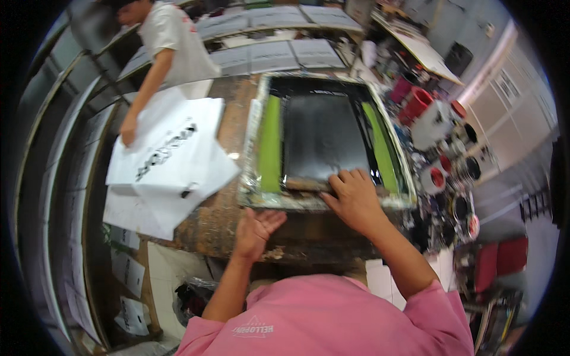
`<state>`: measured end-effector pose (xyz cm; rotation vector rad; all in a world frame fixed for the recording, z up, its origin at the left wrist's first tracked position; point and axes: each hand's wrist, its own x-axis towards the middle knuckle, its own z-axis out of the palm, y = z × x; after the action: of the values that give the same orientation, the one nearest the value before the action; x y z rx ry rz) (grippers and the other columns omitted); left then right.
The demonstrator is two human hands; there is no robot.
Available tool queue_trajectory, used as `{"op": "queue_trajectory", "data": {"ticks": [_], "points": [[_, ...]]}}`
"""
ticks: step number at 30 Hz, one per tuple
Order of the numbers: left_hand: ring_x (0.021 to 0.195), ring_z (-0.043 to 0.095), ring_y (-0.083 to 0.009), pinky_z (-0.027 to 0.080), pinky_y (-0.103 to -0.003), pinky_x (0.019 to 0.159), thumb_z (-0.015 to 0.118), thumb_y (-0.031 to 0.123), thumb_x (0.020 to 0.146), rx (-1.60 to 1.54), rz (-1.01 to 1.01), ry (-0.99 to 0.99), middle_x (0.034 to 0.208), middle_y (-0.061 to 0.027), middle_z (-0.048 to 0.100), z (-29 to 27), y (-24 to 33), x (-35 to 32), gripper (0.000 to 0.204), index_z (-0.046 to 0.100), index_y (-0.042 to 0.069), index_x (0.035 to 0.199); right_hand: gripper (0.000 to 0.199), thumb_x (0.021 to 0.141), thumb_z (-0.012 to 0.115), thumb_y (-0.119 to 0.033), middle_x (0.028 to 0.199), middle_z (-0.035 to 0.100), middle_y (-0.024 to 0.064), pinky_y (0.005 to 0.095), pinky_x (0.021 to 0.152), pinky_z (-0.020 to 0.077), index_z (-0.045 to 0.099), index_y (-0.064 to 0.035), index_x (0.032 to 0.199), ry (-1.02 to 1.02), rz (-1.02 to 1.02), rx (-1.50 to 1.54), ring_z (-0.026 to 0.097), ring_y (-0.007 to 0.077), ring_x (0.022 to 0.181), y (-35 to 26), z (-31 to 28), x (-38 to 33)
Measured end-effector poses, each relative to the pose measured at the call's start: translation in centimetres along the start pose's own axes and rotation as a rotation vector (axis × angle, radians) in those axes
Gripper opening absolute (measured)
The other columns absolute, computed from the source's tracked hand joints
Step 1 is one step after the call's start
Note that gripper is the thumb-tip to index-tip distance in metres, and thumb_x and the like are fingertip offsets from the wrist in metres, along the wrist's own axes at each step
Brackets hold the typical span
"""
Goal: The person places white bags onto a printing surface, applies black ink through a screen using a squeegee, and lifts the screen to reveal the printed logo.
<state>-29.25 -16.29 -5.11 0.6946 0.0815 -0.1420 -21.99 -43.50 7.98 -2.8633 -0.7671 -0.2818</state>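
Observation:
A screen-printing frame (291,202) with a pale, ink-stained rim lies on the worn wooden table in front of me. Its mesh is dark and coated with glossy black ink (326,136), with a green strip (271,142) along each side. At the frame's near end, my right hand (356,199) is closed over the right part of a wooden-handled squeegee (306,185). My left hand (258,231) is at the frame's near left corner, palm up and fingers stretched out, holding nothing. Whether its fingertips touch the rim I cannot tell.
Left of the frame, white printed sheets (172,154) overlap on the wooden table (208,228). A co-worker (178,47) reaches a hand onto them. Racks of sheets (273,56) stand behind and at left. Ink-stained tubs and containers (436,124) crowd the right side.

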Motion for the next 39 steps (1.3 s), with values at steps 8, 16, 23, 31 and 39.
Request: {"op": "queue_trajectory", "data": {"ticks": [8,16,23,31,39], "points": [[0.150,0.032,-0.0489,0.026,-0.062,0.123,0.047,0.056,0.106,1.044,0.470,-0.287,0.160,-0.0263,0.039,8.3,6.2,5.8,0.070,0.041,0.007,0.156,0.038,0.090,0.065,-0.045,0.087,0.066,0.0096,0.0525,0.091,0.0399,0.070,-0.0080,0.095,0.546,-0.012,-0.181,0.064,0.0287,0.087,0.9,-10.4,7.8],[0.160,0.003,-0.0450,-0.016,-0.074,0.117,0.043,0.082,0.092,2.290,0.256,0.116,0.170,-0.0265,0.019,3.3,-1.5,6.4,0.107,0.032,0.002,0.162,0.047,0.090,0.062,-0.045,0.070,0.069,0.0165,0.0498,0.078,0.0435,0.071,-0.0020,0.074,0.716,-0.092,-0.172,0.068,0.0343,0.067,3.5,-15.3,14.8],[0.139,0.050,-0.0403,0.020,-0.065,0.120,0.069,0.053,0.094,1.951,0.571,0.159,0.146,-0.0226,0.058,7.5,1.4,9.7,0.074,0.059,-0.005,0.139,0.042,0.092,0.064,-0.042,0.076,0.067,0.0203,0.0462,0.072,0.0482,0.073,-0.0013,0.088,0.595,-0.096,-0.092,0.066,0.0396,0.072,2.9,-17.8,17.1],[0.095,0.069,-0.0148,0.057,-0.029,0.078,0.069,0.013,0.099,1.273,0.600,0.502,0.119,-0.0160,0.074,10.3,5.8,12.3,0.039,0.068,0.004,0.137,0.048,0.093,0.052,-0.038,0.053,0.058,0.0096,0.0362,0.052,0.0462,0.063,-0.0017,0.064,0.541,0.049,-0.043,0.054,0.0211,0.049,2.5,-20.1,18.5],[0.069,0.054,-0.0047,0.054,-0.024,0.063,0.069,0.011,0.099,1.287,0.641,0.625,0.081,0.0010,0.062,-2.4,19.3,10.4,0.041,0.067,0.006,0.140,0.040,0.091,0.066,-0.041,0.072,0.064,0.0179,0.0472,0.071,0.0459,0.070,-0.0015,0.084,0.620,-0.078,-0.113,0.064,0.0393,0.071,4.2,-18.7,17.3]]}}
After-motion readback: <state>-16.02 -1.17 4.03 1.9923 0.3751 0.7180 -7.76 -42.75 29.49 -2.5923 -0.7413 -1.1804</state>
